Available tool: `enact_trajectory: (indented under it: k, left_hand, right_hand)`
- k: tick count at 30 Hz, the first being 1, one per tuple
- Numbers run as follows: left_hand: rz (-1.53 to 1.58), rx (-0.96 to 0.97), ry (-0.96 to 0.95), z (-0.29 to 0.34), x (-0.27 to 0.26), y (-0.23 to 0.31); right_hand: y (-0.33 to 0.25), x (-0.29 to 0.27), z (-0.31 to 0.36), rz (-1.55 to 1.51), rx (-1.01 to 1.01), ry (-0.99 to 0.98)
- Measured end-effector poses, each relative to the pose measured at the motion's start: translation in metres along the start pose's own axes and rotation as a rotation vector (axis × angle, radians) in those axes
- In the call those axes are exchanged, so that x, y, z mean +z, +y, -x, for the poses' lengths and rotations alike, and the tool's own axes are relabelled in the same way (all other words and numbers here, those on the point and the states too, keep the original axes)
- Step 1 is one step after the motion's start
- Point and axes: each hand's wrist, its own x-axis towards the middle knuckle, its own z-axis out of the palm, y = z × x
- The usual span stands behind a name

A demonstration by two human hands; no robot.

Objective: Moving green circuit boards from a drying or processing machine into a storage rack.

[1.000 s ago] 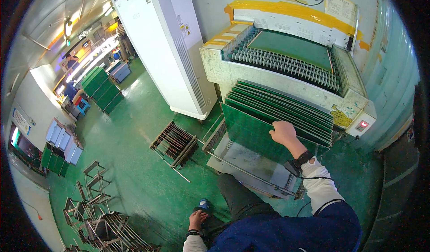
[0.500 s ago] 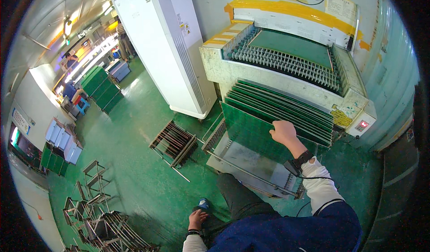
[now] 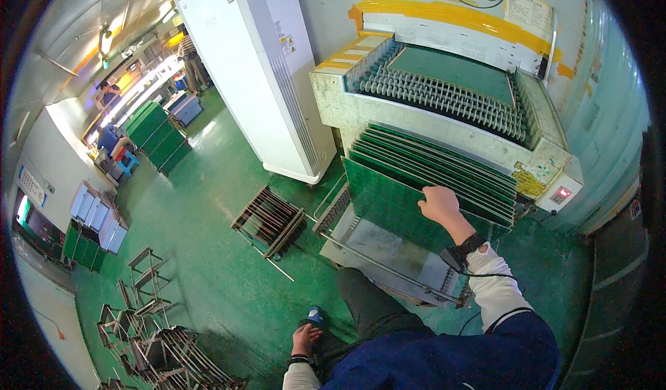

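My right hand [image 3: 440, 203] is closed over the upper edge of a green circuit board panel [image 3: 388, 192], the front one in a row. The panel stands in a metal slotted rack [image 3: 368, 255], tilted slightly. Behind it, several more green panels [image 3: 433, 160] stand upright, close together. My left hand [image 3: 306, 339] is low by my leg, its fingers loosely bent and nothing visible in it. Another green panel [image 3: 451, 71] lies flat on the rollers of the conveyor machine [image 3: 433, 113] beyond the rack.
A tall white air conditioner [image 3: 257, 78] stands left of the machine. An unloaded slatted rack [image 3: 267, 220] sits on the green floor, with several metal racks [image 3: 163, 355] piled at lower left. Farther off are stacked green panels [image 3: 156, 137] and a seated person [image 3: 109, 139].
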Motion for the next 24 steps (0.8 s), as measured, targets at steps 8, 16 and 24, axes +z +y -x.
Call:
enact_trajectory:
  k: [8,16,24]
  left_hand:
    - [-0.005,-0.019,0.030,0.003,0.002,0.003]
    - [0.006,-0.018,0.024,0.001,0.002,0.002]
    - [0.015,-0.029,0.006,0.000,0.000,0.002]
  right_hand:
    - [0.000,0.001,0.000,0.007,-0.015,0.017]
    - [0.005,0.008,-0.003,-0.009,-0.039,0.069]
    - [0.005,0.009,-0.003,-0.009,-0.026,0.056]
